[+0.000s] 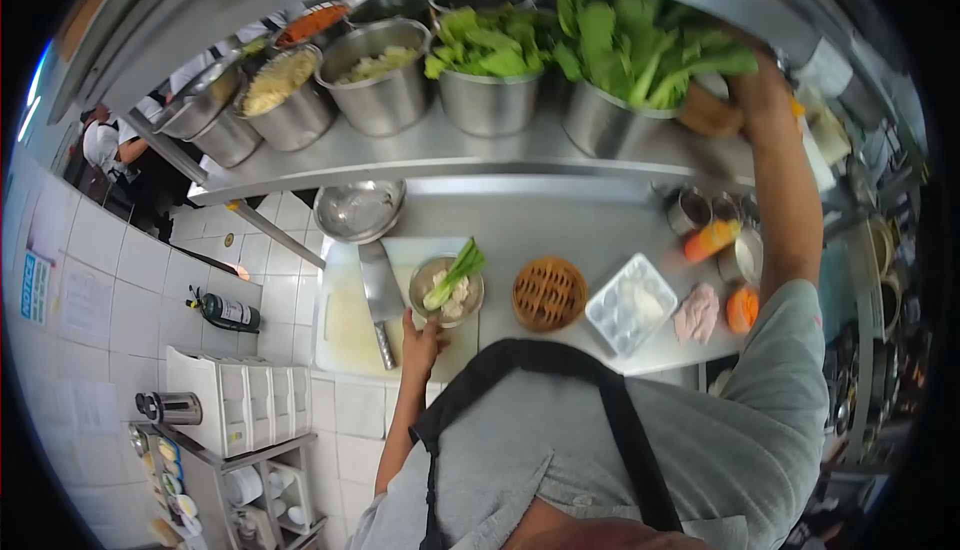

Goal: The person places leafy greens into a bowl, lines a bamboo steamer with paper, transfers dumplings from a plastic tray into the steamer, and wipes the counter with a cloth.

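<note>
My left hand (424,340) is at the near rim of a small metal bowl (447,292), its fingers bent against the rim. In the bowl lie a green leafy stalk (462,268) and pale chunks. A cleaver (380,285) rests on the white cutting board (345,320) left of the bowl. My right arm reaches up to the shelf, and my right hand (755,80) is beside the metal pot of leafy greens (640,50); its fingers are hidden behind leaves and blurred.
On the shelf (480,155) stand several metal pots of cut vegetables. The counter holds a metal basin (360,210), a round woven basket (549,294), a white plastic tray (630,305), a pink cloth (697,313) and an orange-capped bottle (712,240). People are at far left.
</note>
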The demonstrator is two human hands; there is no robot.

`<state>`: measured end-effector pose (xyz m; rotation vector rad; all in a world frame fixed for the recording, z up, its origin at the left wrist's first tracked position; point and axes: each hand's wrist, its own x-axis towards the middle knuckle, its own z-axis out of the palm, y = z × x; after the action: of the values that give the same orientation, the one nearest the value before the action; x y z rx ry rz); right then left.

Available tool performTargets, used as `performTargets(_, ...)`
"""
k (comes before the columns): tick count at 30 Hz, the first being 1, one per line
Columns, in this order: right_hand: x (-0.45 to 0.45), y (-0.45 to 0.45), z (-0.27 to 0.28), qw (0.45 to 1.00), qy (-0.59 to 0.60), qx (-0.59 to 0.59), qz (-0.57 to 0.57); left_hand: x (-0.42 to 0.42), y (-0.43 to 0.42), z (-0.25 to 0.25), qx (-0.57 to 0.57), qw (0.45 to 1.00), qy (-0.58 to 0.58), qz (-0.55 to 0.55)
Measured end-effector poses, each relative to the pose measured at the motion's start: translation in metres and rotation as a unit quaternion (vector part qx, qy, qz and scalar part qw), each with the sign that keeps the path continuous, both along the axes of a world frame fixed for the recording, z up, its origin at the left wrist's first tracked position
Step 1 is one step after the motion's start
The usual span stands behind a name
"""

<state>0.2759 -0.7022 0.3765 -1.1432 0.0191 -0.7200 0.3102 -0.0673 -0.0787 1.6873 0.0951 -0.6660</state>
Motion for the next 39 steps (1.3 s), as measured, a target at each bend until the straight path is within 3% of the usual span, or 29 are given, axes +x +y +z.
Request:
performTargets(6, -0.073, 0.07, -0.01, 0.991, -0.096, 0.064, 0.068, 0.007, -0.01, -0.004, -0.034, 0.998, 0.052, -0.031)
performTargets(7, -0.084, 0.127, 0.001, 0.986, -0.104, 0.121, -0.054, 0.009, -0.013, -0.006, -0.044, 0.997, 0.042, -0.041)
performTargets(8, -0.105, 0.089, -0.015, 0.986, -0.117, 0.114, 0.03, 0.011, -0.016, -0.006, -0.033, 0.997, 0.044, -0.055)
performTargets(10, -0.124, 0.115, -0.026, 0.991, -0.103, 0.004, -0.082, 0.013, -0.019, -0.005, -0.055, 0.996, 0.052, -0.037)
performTargets(12, -0.143, 0.123, -0.05, 0.99, -0.099, 0.03, -0.095, 0.02, -0.021, -0.007, -0.039, 0.996, 0.078, -0.027)
performTargets(15, -0.165, 0.21, -0.077, 0.953, -0.164, -0.008, -0.255, 0.034, -0.017, -0.024, -0.056, 0.991, 0.113, -0.038)
performTargets(17, -0.178, 0.218, -0.147, 0.927, -0.083, -0.107, -0.349, 0.03, -0.021, -0.008, -0.041, 0.993, 0.102, -0.031)
performTargets(19, -0.169, 0.27, -0.189, 0.935, 0.082, -0.127, -0.322, 0.024, -0.031, 0.01, -0.024, 0.995, 0.093, -0.023)
performTargets(21, -0.143, 0.32, -0.224, 0.956, 0.215, -0.093, -0.178, 0.022, -0.039, 0.025, -0.033, 0.996, 0.023, -0.078)
performTargets(23, -0.114, 0.346, -0.276, 0.963, 0.252, -0.086, -0.031, 0.015, -0.054, 0.042, -0.029, 0.995, -0.004, -0.092)
performTargets(26, -0.082, 0.366, -0.315, 0.955, 0.266, -0.124, 0.032, 0.009, -0.073, 0.065, -0.028, 0.99, -0.029, -0.138)
performTargets(28, -0.08, 0.371, -0.311, 0.852, 0.26, -0.449, -0.066, 0.004, -0.084, 0.073, -0.025, 0.985, -0.023, -0.169)
performTargets(32, -0.103, 0.337, -0.292, 0.834, 0.273, -0.459, -0.138, -0.001, -0.1, 0.068, -0.035, 0.987, 0.011, -0.155)
performTargets(33, -0.114, 0.32, -0.29, 0.85, 0.278, -0.424, -0.139, -0.002, -0.102, 0.066, -0.037, 0.988, 0.004, -0.147)
performTargets(39, -0.239, 0.228, -0.322, 0.812, 0.395, -0.347, -0.254, 0.029, -0.137, 0.052, -0.046, 0.991, 0.019, -0.123)
